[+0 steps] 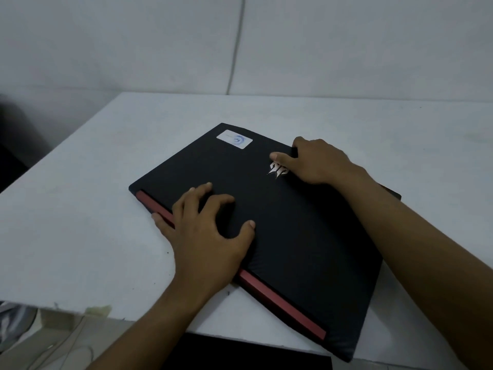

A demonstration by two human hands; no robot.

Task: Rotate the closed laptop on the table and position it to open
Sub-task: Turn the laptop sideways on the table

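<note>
A closed black laptop [288, 236] lies at an angle on the white table [80, 209], with a red strip along its near-left edge, a silver logo on the lid and a white sticker at its far corner. My left hand [208, 236] rests spread on the lid over the red edge, its little finger down on the side. My right hand [317, 161] grips the far edge, thumb on top beside the logo and fingers curled over the edge. The laptop's near corner juts past the table's front edge.
A pale wall stands close behind the table, with a thin cable [237, 49] running down it. Below the table's front-left edge lie pale cords [61, 348] on the floor. A dark shape [10, 145] sits at the far left.
</note>
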